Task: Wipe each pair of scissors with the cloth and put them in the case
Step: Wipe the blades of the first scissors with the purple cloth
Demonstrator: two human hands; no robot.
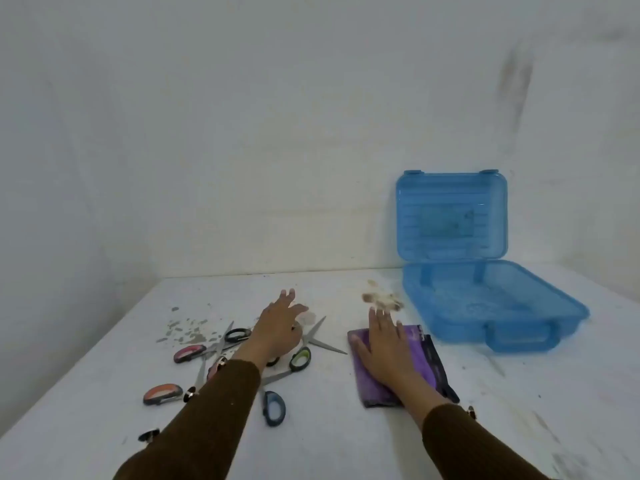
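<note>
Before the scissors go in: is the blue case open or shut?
Open. The blue case has its lid standing upright against the wall, and its tray shows no scissors inside.

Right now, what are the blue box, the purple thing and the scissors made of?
The blue case looks like see-through plastic: glossy, and the wall shows faintly through its raised lid. The purple cloth under the right hand seems soft fabric, folded flat and matte. The scissors by the left hand have grey blades, probably metal, and coloured handles, likely plastic.
</note>
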